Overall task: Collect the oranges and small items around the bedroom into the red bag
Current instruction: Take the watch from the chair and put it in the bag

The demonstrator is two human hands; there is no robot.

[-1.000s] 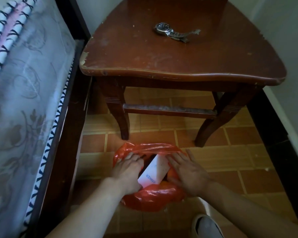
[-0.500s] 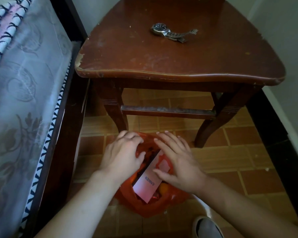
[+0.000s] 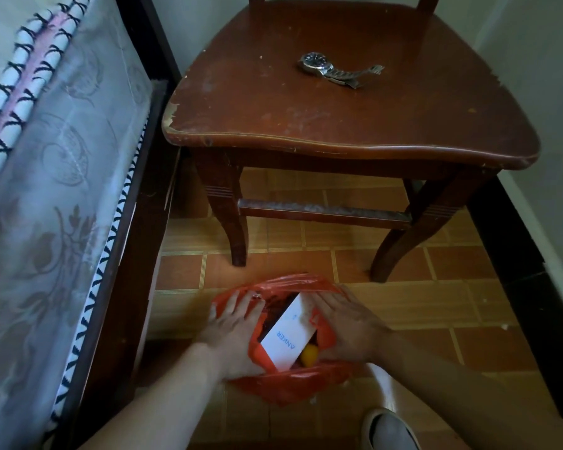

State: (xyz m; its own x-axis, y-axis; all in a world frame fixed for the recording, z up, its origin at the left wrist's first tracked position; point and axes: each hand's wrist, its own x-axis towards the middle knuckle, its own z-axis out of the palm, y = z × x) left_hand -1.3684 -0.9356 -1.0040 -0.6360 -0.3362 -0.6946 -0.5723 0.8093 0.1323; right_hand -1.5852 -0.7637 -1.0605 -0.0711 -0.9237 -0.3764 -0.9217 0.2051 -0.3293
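Observation:
The red bag [image 3: 290, 386] sits on the tiled floor in front of the chair, its mouth spread wide. My left hand [image 3: 233, 332] presses on the bag's left rim and my right hand [image 3: 346, 329] on its right rim, fingers flat. Between them a white box [image 3: 288, 332] stands tilted inside the bag. An orange [image 3: 308, 355] peeks out beside the box's lower corner. A metal wristwatch [image 3: 333, 69] lies on the chair seat, well above both hands.
The brown wooden chair [image 3: 338, 125] stands straight ahead, its legs just beyond the bag. A bed with a patterned cover [image 3: 46, 190] and dark wooden frame runs along the left. A grey shoe [image 3: 387, 430] shows at the bottom. A wall with a dark skirting [image 3: 533, 254] closes the right.
Both hands have come back down from a raised, closer-together position and spread the bag's mouth wide on the floor. The white box has sunk deeper, and an orange shows beside it.

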